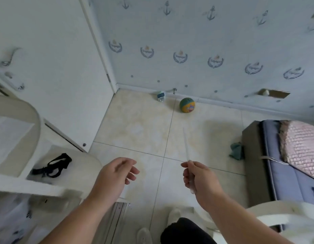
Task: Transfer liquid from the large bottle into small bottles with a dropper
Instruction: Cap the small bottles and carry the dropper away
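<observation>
On the far left a black strap (52,167) is lying on a white shelf (10,182). The left hand (115,175) is hovering over the floor (140,131) with fingers loosely curled, holding nothing. Beyond it, a small container (161,95) and a ball (187,105) are sitting near the wall. The right hand (199,178) is pinching a clear dropper (186,147), its thin tip pointing up and away. A green cloth (237,151) is lying beside a bed (283,155) at right.
</observation>
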